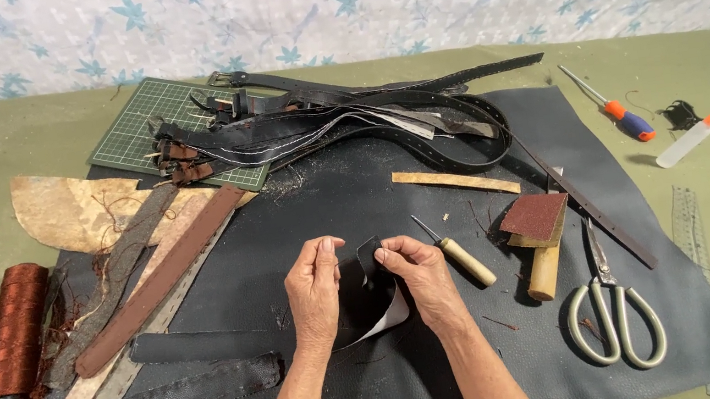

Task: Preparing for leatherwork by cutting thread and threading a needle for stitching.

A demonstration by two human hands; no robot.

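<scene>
Both the left hand (314, 289) and the right hand (421, 275) pinch a curled black leather piece (373, 303) above the dark leather mat (453, 371), just left of the awl (457, 252), steadying its fold.

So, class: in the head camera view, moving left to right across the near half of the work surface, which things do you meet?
Spool of brown thread → left hand → black leather piece → right hand → awl with wooden handle → sandpaper block → scissors → clear ruler.
</scene>
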